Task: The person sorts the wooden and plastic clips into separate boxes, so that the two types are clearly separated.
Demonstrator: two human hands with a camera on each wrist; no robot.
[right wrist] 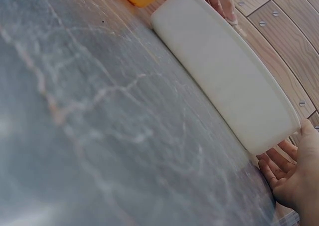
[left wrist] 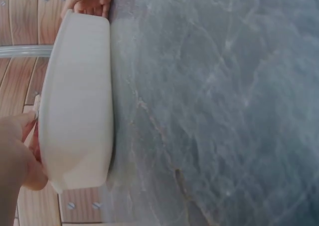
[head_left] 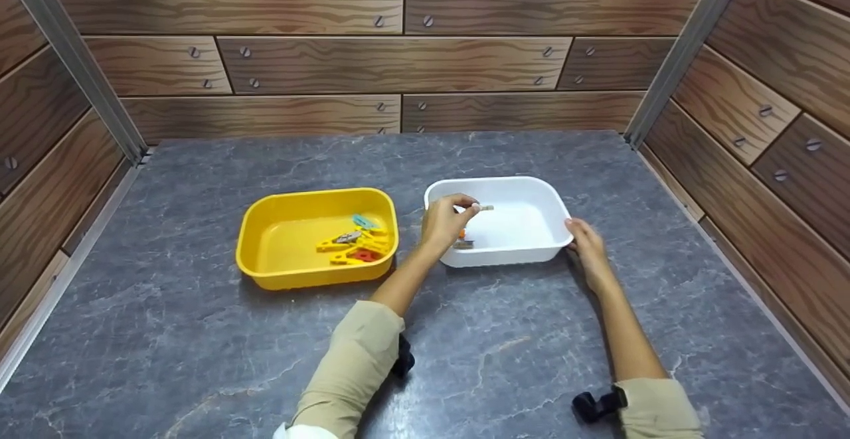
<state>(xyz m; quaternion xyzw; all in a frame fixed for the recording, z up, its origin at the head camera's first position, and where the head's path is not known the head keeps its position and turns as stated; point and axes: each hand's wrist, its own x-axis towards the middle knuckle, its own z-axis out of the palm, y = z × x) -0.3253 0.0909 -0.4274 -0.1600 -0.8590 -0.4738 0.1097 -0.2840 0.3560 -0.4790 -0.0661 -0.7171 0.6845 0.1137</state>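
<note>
My left hand (head_left: 443, 223) is over the left part of the white bin (head_left: 508, 256), pinching a small wooden clothespin (head_left: 487, 208) between thumb and fingertips. In the right wrist view the clothespin (right wrist: 240, 30) sticks out above the bin's rim. My right hand (head_left: 588, 252) grips the bin's right end, thumb at the rim and fingers against the outer wall. Below my left hand, an orange piece (head_left: 462, 233) and a brownish clip (head_left: 463, 244) lie inside the bin, partly hidden.
To the left stands a yellow bin (head_left: 279, 278) with several clothespins (head_left: 358, 243) in yellow, red, teal and grey at its right side. Both bins are on a grey marbled table (head_left: 465, 346). Wood-patterned walls (head_left: 319, 60) enclose the back and sides.
</note>
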